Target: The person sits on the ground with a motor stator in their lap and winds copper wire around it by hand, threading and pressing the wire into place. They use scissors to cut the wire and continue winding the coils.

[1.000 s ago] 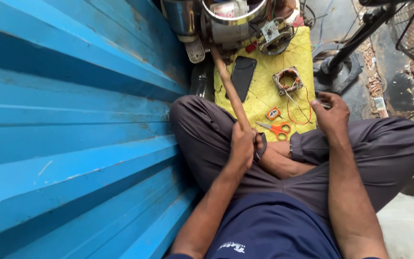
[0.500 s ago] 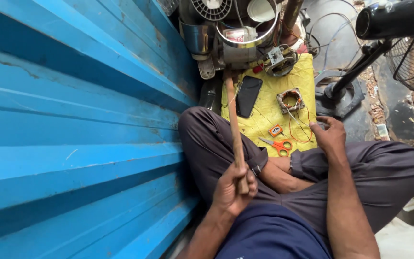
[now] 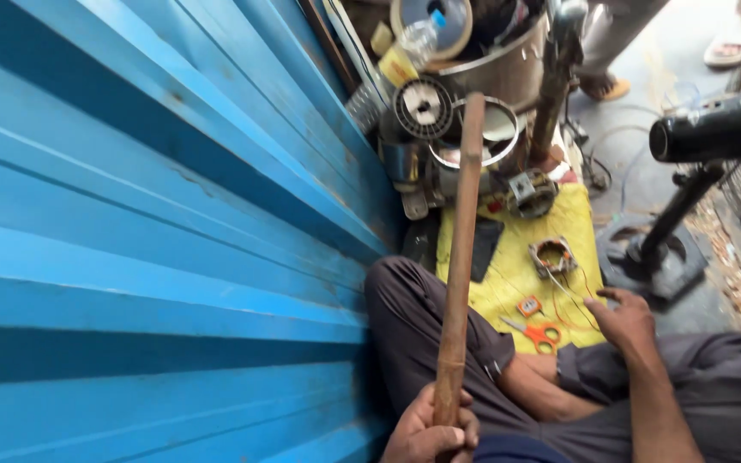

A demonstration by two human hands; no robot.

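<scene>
The left hand (image 3: 429,433) wraps tight around the wooden stick's (image 3: 460,257) bottom end — so it stands up. The right hand (image 3: 621,319) rests loose and empty, the orange scissors (image 3: 535,333) just beside.

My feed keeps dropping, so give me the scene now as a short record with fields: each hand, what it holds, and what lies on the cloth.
left hand: closed around the lower end of a wooden stick, held nearly upright
right hand: open, fingers spread, at the edge of the yellow cloth
on the cloth: orange scissors, a coil with copper winding, a dark flat slab
left side: blue ribbed metal wall
right side: black fan stand
</scene>
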